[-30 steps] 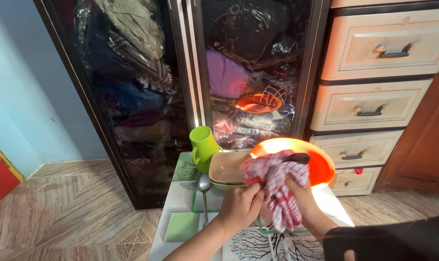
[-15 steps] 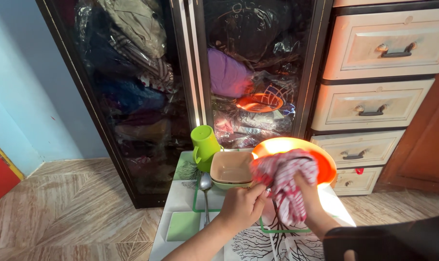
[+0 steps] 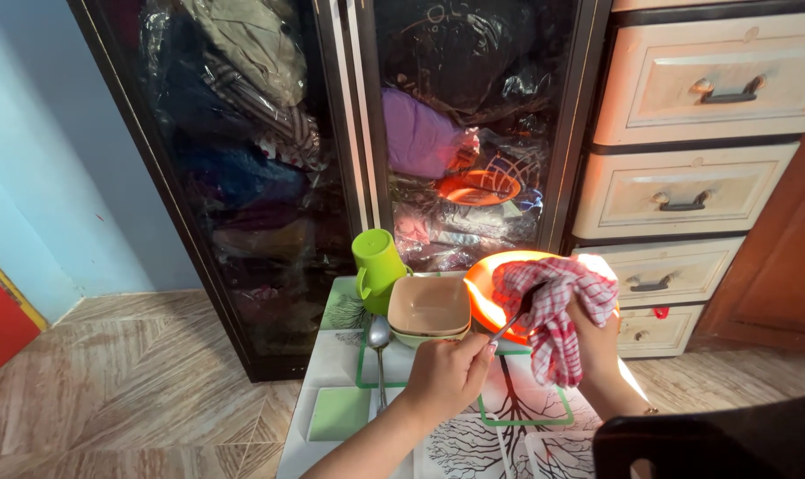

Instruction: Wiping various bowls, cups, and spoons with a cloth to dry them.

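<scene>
My left hand (image 3: 447, 377) grips the handle end of a metal spoon (image 3: 509, 324) that slants up to the right. Its far end is wrapped in a red and white checked cloth (image 3: 553, 310), which my right hand (image 3: 597, 350) holds bunched around it. Both are above a small tiled table (image 3: 336, 417), in front of an orange plate (image 3: 482, 293). Left of the plate sit two stacked beige square bowls (image 3: 429, 306), a green cup (image 3: 376, 262) and a second spoon (image 3: 379, 341) lying flat.
A dark glass-door cabinet (image 3: 269, 177) stuffed with clothes stands behind the table. A cream drawer unit (image 3: 686, 186) is at the right and a brown door (image 3: 784, 266) beyond it. A dark chair back (image 3: 713, 448) fills the lower right corner.
My right hand has slid the cloth up and to the right along the spoon, baring more of its handle. My left hand has stayed where it was.
</scene>
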